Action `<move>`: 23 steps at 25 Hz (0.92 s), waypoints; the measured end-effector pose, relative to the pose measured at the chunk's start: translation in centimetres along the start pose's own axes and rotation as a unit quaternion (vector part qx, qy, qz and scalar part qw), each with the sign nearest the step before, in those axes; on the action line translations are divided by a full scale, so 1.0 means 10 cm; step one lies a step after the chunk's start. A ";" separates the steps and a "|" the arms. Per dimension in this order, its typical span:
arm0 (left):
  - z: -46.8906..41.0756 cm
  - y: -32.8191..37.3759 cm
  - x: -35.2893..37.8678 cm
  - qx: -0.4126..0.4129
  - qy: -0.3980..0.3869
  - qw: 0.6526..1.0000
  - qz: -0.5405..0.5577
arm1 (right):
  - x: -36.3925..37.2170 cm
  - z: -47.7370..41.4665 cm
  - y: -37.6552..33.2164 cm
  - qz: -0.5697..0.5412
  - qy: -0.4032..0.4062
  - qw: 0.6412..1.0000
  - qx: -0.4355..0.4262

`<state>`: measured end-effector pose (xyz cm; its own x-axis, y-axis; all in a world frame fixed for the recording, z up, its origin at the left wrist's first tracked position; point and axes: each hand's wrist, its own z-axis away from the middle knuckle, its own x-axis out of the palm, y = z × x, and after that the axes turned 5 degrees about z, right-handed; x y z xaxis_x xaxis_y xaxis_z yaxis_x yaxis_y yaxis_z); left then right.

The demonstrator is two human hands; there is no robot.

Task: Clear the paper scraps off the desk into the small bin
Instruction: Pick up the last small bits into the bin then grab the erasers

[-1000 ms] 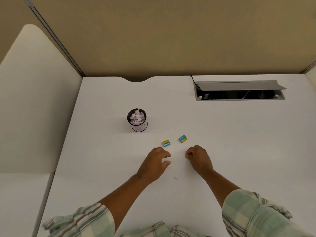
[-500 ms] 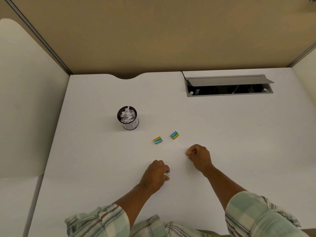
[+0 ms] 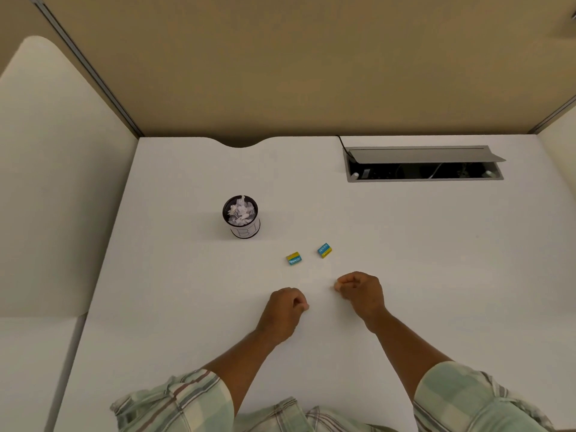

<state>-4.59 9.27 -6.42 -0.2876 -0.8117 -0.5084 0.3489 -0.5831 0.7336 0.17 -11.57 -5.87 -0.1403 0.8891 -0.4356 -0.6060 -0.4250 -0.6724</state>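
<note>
Both fists curled on the white desk — left hand and right hand apart, fingers closed; whether clamped on scraps, impossible to tell. Paper scraps heaped in the small bin, well beyond the hands. Likely feather-light, limp, prone to cling or flutter — best pinched at fingertips, released low over the rim. None discernible loose on the desk; white on white, easily missed. Two small erasers nearby.

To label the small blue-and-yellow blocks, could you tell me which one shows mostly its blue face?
The right-hand blue-and-yellow block, nearer the right hand, shows mostly blue; the left one, closer to the paper-filled bin, shows more yellow.
</note>
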 end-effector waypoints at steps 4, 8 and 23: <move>-0.08 0.15 -0.29 -0.015 0.137 0.985 0.100 | 0.30 0.00 -0.46 0.011 -0.007 0.999 -0.044; -0.26 0.29 -0.83 0.044 0.281 0.948 0.142 | 0.62 -0.04 -1.18 0.006 -0.022 0.989 -0.149; -0.82 0.28 -2.04 -0.008 0.332 0.942 0.059 | 1.30 -0.40 -2.53 0.232 0.003 0.918 -0.322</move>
<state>9.62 23.92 2.33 0.3725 -0.7105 -0.5969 0.3575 -0.4837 0.7989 16.81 10.06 3.08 -0.2601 0.5874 -0.7664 0.1068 -0.7713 -0.6274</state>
